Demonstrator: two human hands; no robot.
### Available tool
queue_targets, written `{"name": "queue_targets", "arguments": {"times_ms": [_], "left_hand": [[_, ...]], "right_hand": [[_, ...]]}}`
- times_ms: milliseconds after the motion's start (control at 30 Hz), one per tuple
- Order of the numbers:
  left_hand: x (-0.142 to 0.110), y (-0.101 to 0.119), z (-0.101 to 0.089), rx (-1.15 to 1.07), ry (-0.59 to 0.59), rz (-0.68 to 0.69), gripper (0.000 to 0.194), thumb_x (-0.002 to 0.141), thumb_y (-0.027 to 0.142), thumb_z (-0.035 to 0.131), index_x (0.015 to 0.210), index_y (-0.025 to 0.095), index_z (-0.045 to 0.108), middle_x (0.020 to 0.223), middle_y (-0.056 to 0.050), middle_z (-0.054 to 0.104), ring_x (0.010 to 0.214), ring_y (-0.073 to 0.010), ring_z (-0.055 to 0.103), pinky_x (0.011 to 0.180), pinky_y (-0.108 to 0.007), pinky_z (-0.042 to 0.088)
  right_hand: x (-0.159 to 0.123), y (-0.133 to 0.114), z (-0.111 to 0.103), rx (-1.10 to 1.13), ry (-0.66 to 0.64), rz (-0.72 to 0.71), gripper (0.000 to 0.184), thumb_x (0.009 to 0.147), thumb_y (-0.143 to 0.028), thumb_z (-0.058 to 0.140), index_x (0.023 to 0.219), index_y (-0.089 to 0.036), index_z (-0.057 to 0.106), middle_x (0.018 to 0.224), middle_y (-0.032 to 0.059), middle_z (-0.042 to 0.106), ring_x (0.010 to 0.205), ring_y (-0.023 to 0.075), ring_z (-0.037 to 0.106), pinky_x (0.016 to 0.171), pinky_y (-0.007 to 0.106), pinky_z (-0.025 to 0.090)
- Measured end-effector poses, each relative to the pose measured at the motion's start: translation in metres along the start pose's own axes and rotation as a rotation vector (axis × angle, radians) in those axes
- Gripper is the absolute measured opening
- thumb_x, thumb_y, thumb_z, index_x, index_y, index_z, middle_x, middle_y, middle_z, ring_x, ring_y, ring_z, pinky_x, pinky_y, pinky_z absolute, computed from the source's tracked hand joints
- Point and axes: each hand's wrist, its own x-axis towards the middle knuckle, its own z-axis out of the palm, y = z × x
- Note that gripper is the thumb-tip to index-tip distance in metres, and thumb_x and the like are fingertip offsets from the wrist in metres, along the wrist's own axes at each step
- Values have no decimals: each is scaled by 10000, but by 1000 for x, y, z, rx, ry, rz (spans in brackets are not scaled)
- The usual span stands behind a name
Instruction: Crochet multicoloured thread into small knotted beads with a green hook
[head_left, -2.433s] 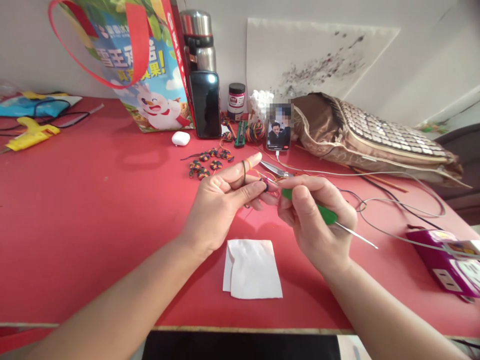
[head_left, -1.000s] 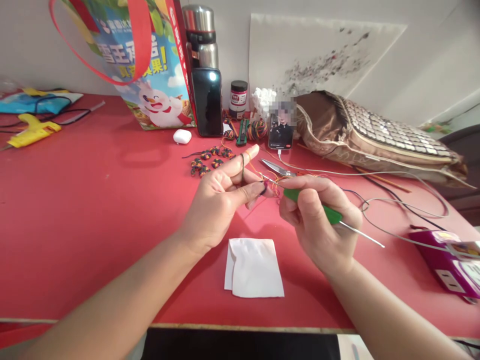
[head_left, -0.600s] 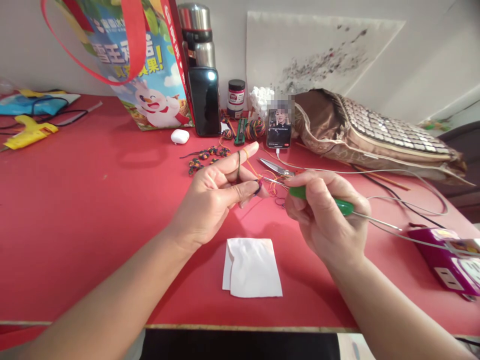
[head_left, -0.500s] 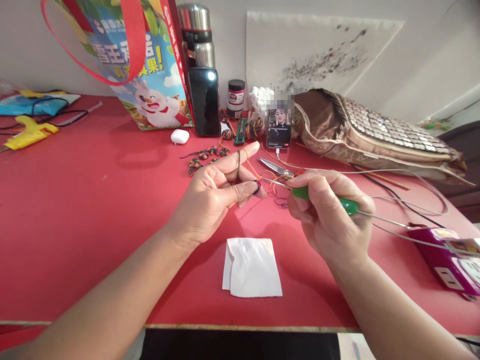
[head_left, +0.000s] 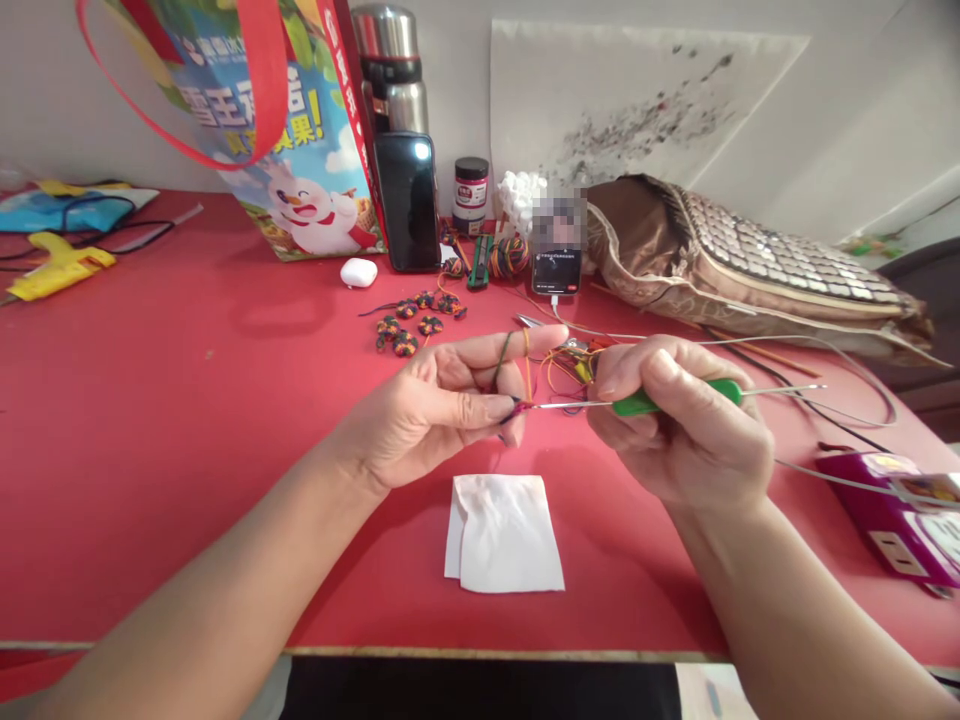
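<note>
My left hand [head_left: 442, 405] pinches a small dark, pinkish piece of crochet [head_left: 516, 410] between thumb and fingers. Multicoloured yarn [head_left: 527, 365] runs over its outstretched index finger, green on one stretch and orange on another. In my right hand [head_left: 679, 425] is a crochet hook [head_left: 634, 403] with a green handle, its thin metal shaft pointing left. The shaft's tip meets the crochet piece at my left fingertips; the exact tip is hidden in the yarn. Loose orange and purple yarn and a pair of scissors [head_left: 576, 344], partly covered, lie behind my hands.
A folded white tissue [head_left: 506, 535] lies in front of me. Several small crocheted flowers [head_left: 430, 325], a yarn ball [head_left: 510, 258], an upright phone [head_left: 407, 203] and another phone [head_left: 556, 270] on a cable stand behind. A purple power strip [head_left: 889, 515] sits right, a yellow glue gun [head_left: 60, 265] left.
Both hands have come slightly lower and to the right. My left index finger has dipped, and the hook now lies nearly level, with its rear end showing past my right hand.
</note>
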Motion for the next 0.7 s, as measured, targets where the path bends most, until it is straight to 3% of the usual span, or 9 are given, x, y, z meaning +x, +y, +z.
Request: {"name": "queue_targets", "arguments": {"times_ms": [233,367,467,567,700], "left_hand": [[0,-3,0,-20,-24,-36,439,783,117,849,1216,194,848,774,3,660,661,-115,676,700,-240,567],[1,-11,11,232,146,128,432,839,159,850,1252,284,845,764,11,639,738,-172,713,667,-281,580],[3,-18,21,367,313,258,423,861,145,832,1261,281,839,789,25,638,764,-157,702,721,-284,590],[4,-21,25,406,347,280,408,870,134,816,1256,266,840,802,33,638,786,-134,687,799,-275,590],[4,-21,24,451,362,296,405,856,139,824,1241,261,850,832,23,642,790,-126,639,774,-253,565]], "right_hand": [[0,-1,-1,16,-35,24,228,916,-367,843,766,-196,835,588,-14,558,441,58,303,393,226,240],[0,3,8,35,37,129,279,898,-444,850,756,-212,784,523,-68,440,408,50,232,380,222,235],[0,7,15,74,103,178,273,883,-476,861,818,-225,778,543,-84,420,405,45,234,384,212,236],[0,9,16,97,110,183,266,867,-455,887,818,-208,800,556,-70,460,415,40,285,399,200,226],[1,9,12,105,107,186,250,851,-415,906,780,-193,818,534,-56,479,412,38,314,406,196,198]]}}
